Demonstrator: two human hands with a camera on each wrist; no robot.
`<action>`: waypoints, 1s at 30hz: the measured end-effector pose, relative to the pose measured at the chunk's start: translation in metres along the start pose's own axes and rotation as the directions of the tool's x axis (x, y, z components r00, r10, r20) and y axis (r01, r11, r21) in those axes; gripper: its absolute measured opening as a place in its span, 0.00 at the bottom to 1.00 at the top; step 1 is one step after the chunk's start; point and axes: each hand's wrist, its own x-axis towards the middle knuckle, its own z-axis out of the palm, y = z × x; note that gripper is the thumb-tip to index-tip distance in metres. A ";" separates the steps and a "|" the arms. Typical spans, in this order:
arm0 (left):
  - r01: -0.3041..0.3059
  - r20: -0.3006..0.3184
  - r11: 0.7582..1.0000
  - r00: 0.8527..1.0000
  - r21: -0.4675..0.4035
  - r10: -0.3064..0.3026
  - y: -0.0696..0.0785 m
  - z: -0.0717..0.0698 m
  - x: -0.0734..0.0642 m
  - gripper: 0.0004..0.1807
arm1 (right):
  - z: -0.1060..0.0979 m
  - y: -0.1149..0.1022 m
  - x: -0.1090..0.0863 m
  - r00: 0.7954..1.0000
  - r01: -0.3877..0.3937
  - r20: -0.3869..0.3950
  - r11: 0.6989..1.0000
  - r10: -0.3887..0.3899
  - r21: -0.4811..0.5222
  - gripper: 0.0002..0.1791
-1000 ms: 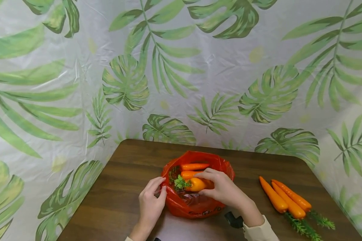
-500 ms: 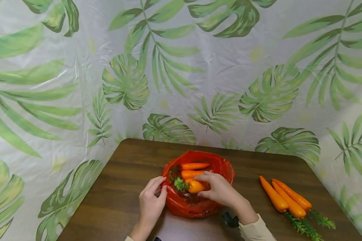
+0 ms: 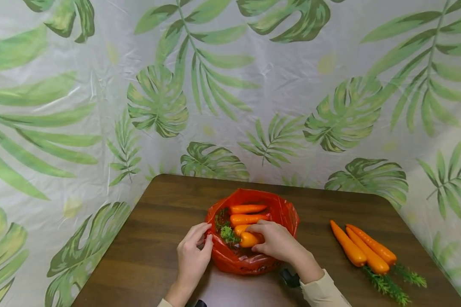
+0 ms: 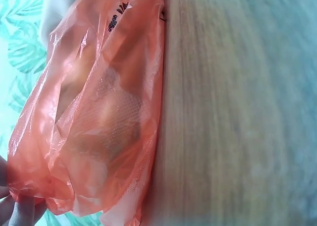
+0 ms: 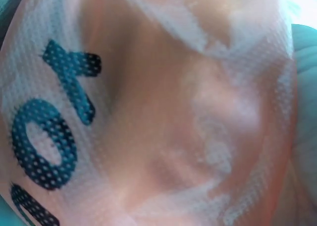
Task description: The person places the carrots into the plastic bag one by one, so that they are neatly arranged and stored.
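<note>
A red plastic bag (image 3: 230, 263) stands with its mouth spread on the table, several orange carrots inside. At its left rim my left hand (image 3: 193, 253) pinches the plastic between thumb and fingers; its fingertips (image 4: 22, 211) show at the bag's edge in the left wrist view. My right hand (image 3: 279, 244) reaches into the mouth, fingers and thumb around a carrot (image 3: 248, 240) low in the bag. Behind it lie another carrot (image 3: 246, 220) and a far one (image 3: 247, 209), with green tops (image 3: 227, 234) towards the left. Lettered bag plastic (image 5: 163, 102) fills the right wrist view, hiding the grip.
Three more carrots (image 3: 365, 249) with green tops lie on the brown wooden table (image 3: 146, 238) to the right of the bag. Behind the table hangs a leaf-patterned sheet (image 3: 276, 94). Dark wrist gear (image 3: 290, 278) shows under the right forearm.
My right hand has lowered the carrot deeper into the bag, beside the others, and shifted slightly left. The left hand keeps its place on the rim. The head view has tilted down slightly.
</note>
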 end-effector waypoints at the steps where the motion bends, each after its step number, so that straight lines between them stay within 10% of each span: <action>1: -0.004 -0.001 1.000 1.000 -0.001 0.004 0.000 0.000 0.000 0.18 | 0.001 0.000 0.000 1.000 -0.001 0.004 1.000 0.001 -0.005 0.26; 30: 0.037 0.019 0.999 0.999 0.001 -0.037 -0.001 0.002 -0.002 0.18 | 0.016 0.000 0.001 0.999 0.036 -0.009 0.995 -0.037 -0.091 0.25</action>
